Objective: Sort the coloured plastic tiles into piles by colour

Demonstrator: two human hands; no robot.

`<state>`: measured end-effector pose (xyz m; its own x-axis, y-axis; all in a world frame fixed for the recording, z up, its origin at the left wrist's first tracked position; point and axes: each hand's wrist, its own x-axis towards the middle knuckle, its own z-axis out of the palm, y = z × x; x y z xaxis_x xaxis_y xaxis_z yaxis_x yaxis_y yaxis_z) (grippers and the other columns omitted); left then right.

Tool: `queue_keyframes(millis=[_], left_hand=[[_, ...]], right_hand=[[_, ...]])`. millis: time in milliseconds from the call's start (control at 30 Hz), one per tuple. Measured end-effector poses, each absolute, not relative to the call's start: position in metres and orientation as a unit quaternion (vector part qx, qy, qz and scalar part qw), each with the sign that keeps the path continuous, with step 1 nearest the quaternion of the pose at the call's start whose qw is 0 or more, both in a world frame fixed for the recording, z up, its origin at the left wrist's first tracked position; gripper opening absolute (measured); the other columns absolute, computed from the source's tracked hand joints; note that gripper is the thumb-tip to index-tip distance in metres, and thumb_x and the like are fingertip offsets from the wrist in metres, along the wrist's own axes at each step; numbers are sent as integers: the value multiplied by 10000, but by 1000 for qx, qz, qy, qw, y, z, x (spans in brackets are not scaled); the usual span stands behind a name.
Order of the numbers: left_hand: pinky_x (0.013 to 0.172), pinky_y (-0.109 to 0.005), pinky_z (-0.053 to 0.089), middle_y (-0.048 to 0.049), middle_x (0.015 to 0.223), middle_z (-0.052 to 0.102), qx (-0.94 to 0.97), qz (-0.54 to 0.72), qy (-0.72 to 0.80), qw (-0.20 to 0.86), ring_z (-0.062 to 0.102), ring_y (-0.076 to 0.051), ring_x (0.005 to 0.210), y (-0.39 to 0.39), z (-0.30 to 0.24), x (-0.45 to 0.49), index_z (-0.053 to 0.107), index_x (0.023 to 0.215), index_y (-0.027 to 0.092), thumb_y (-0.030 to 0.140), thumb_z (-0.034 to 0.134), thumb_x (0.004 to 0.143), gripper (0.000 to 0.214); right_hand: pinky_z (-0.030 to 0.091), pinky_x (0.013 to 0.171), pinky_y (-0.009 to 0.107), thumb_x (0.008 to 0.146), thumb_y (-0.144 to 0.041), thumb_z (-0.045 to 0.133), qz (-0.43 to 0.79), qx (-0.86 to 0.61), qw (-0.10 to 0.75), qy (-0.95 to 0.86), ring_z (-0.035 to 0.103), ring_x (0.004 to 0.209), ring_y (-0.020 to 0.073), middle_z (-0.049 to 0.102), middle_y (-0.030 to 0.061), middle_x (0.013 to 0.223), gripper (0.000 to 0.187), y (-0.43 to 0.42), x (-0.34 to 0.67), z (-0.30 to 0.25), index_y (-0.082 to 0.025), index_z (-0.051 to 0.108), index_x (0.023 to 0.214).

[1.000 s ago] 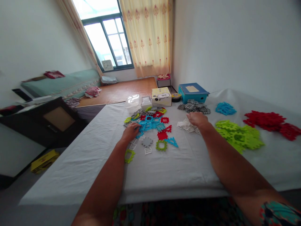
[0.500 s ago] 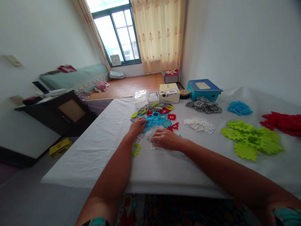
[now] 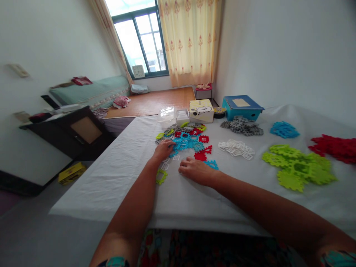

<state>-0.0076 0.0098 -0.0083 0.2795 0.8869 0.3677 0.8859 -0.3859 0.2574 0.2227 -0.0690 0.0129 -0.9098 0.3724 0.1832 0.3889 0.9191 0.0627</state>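
Observation:
My left hand (image 3: 164, 149) rests at the left edge of a mixed pile, its fingers loosely stretched and touching the blue toothed plastic building pieces (image 3: 185, 142). My right hand (image 3: 196, 170) lies low over the white cloth with its fingers curled together; what is under them is hidden. Beside its wrist is a blue piece (image 3: 213, 164), partly covered, and just beyond the knuckles sits a red piece (image 3: 200, 156). Between my hands lie small white window-shaped pieces (image 3: 165, 165). A yellow-green square frame piece (image 3: 161, 177) lies near my left forearm.
Sorted heaps spread to the right: grey (image 3: 241, 127), white (image 3: 236, 148), blue (image 3: 284, 129), yellow-green (image 3: 300, 167) and red (image 3: 333, 148). Along the back stand a clear plastic container (image 3: 167, 114), a cream box (image 3: 201, 111) and a blue lidded box (image 3: 241, 107).
My right hand has shifted slightly down, uncovering the red and blue pieces beside it. The white piece at its fingertips is out of sight now. My left hand has stayed put.

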Motion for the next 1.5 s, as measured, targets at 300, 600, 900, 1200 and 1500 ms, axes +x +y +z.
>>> queue_keyframes(millis=[300,600,900,1200,1500], left_hand=[[971,-332,449,-40,1060,671,802,236,549,6,602,-186,1003,12,-10,-9,716,1027,233,216,486,850,291],[970,-349,449,-48,1065,670,804,241,544,9,593,-195,1009,13,-11,-11,714,1038,230,224,479,851,301],[970,-339,450,-38,1085,668,801,239,548,14,588,-195,1030,14,-11,-11,717,1036,246,231,480,852,301],[963,-350,452,-52,1065,666,805,235,545,7,597,-196,1011,15,-13,-10,715,1028,229,235,490,855,284],[985,-351,439,-50,1076,664,800,232,553,5,589,-195,1029,13,-10,-7,712,1037,236,235,485,861,288]], right_hand=[[416,743,324,915,-146,485,-86,-229,42,-969,570,853,208,646,109,886,121,-65,226,21,-127,597,957],[364,814,359,922,-187,464,-101,-280,120,-947,548,958,221,666,88,928,165,-55,227,25,-184,615,988],[387,747,296,906,-223,420,-48,-639,182,-746,567,825,191,670,100,873,249,18,332,37,-169,663,909],[361,992,376,977,-361,384,7,-329,232,-915,494,1162,220,644,99,1202,367,-14,262,13,-182,616,1199],[316,1012,414,927,-425,515,17,-197,149,-969,465,1230,243,655,89,1165,328,-39,223,4,-216,647,1143]])
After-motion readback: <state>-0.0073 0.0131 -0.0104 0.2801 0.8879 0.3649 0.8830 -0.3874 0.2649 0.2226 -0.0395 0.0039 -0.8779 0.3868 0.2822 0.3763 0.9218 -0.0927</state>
